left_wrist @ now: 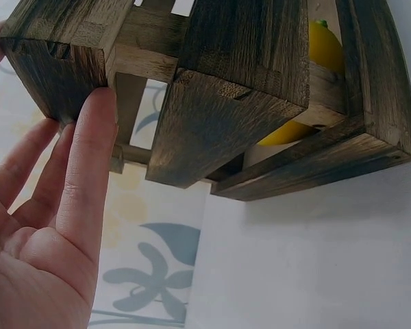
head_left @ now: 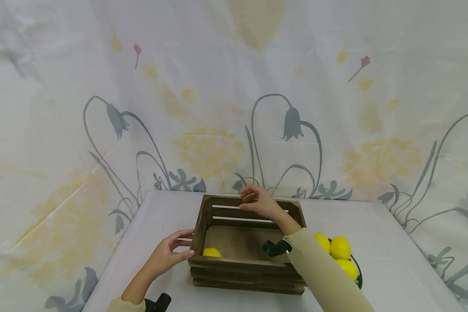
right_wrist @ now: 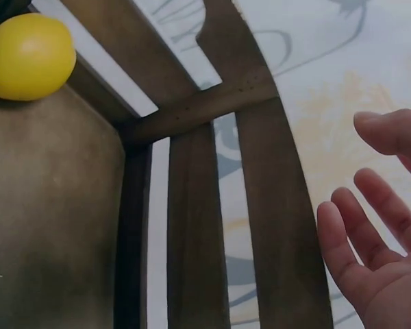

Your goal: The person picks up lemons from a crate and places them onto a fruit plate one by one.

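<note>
A slatted brown wooden crate (head_left: 246, 273) stands on the white table. My left hand (head_left: 167, 253) touches the outer left side of the crate near its front corner. In the left wrist view, its extended fingers (left_wrist: 85, 185) lie against the top slat (left_wrist: 61, 75). Above the crate's back rim hovers my right hand (head_left: 261, 203), holding nothing, its fingers loosely bent. The right wrist view shows these fingers (right_wrist: 359, 229) beside the slatted wall (right_wrist: 281, 205). One yellow lemon (head_left: 212, 252) lies inside the crate's front left corner, partly hidden by the front wall.
To the right of the crate, several yellow lemons (head_left: 340, 248) sit in a dark round holder (head_left: 359, 277), partly covered by my right sleeve (head_left: 323, 273). Behind the white table (head_left: 386, 260) hangs a flower-patterned cloth (head_left: 218, 108).
</note>
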{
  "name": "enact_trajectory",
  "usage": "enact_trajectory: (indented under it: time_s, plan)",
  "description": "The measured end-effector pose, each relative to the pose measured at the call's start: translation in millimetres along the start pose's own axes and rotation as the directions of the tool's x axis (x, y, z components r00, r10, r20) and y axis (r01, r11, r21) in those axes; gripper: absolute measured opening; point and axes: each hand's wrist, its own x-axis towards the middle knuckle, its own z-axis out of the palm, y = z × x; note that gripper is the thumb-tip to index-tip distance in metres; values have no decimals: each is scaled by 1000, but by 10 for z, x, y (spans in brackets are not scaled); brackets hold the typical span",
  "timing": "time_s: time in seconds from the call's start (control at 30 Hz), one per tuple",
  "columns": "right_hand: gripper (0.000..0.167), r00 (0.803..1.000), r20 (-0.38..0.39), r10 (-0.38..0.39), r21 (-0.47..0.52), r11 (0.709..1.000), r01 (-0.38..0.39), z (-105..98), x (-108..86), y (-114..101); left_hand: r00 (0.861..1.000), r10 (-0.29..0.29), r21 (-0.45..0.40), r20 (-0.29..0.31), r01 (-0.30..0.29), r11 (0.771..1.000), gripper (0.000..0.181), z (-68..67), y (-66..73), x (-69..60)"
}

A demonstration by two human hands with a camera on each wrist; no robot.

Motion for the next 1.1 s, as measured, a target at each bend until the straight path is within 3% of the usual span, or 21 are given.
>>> enact_trajectory:
  time_s: [0.13, 0.33, 0.53, 0.73, 0.9, 0.97, 1.03, 1.1]
  plan:
    - [36, 997, 78, -28, -12, 999, 29, 63, 84, 50, 1000, -2, 8, -2, 2, 1000, 54, -11, 1, 3]
    - [36, 977, 205, -65, -43, 996, 76, 182, 137, 19, 1000, 8, 7, 1, -8, 1000, 54, -23, 1, 10]
    - [36, 933, 355, -62, -13, 997, 72, 316, 257, 177, 1000, 23, -1, 0, -23, 1000, 54, -28, -12, 14]
    - [32, 839, 541, -61, -112, 983, 144, 511, 311, 199, 1000, 29, -16, 1, -29, 999, 53, -52, -17, -4]
    - [30, 768, 640, 29, -225, 963, 152, 693, 321, 198, 1000, 20, -24, 10, -19, 1000, 53, -52, -20, -21]
    - [32, 734, 675, 77, -240, 963, 120, 749, 320, 185, 1000, 20, -30, 13, -20, 999, 53, -45, -18, -19]
    - [33, 677, 727, 113, -250, 962, 108, 787, 320, 169, 1000, 21, -31, 14, -21, 999, 53, -35, -16, -12]
    - [37, 607, 776, 173, -275, 958, 78, 812, 319, 154, 1000, 21, -32, 16, -21, 999, 53, -24, -15, -2]
